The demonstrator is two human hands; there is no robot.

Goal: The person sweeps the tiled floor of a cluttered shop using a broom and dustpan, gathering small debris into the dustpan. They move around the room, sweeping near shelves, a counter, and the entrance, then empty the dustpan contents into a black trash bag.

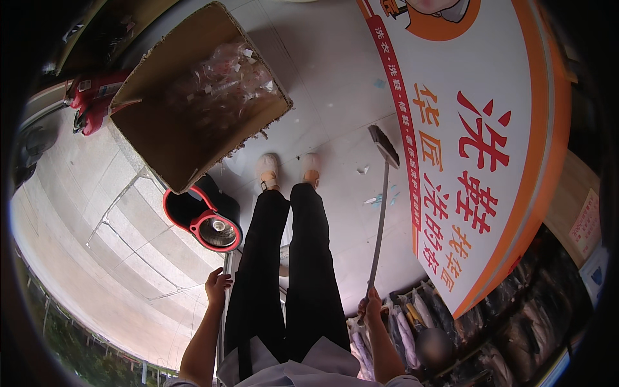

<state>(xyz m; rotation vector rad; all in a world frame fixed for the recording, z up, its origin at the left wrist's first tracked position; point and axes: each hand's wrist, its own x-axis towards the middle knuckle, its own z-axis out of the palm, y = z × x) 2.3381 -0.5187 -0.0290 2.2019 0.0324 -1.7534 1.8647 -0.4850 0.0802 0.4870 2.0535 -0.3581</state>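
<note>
My right hand (369, 307) is wrapped round the upper end of a long thin broom handle (382, 222). The handle slants forward to a dark broom head (385, 146), which rests at the floor beside the large signboard. At my left side hangs my left hand (218, 284), its fingers loosely apart with nothing in them. Nearest to that hand is a black bucket with a red rim (227, 201) and a round metal spin basket (218, 232), much like a mop bucket. Scraps of pale blue litter (382, 198) lie near the broom handle.
A tall open cardboard box (145, 129) with crumpled clear plastic (229, 74) stands ahead on the left. Red fire extinguishers (97, 97) are beyond it. The white-and-orange signboard (496, 129) fills the right side; bagged garments (464, 329) hang behind. A pale floor (316, 71) stretches ahead.
</note>
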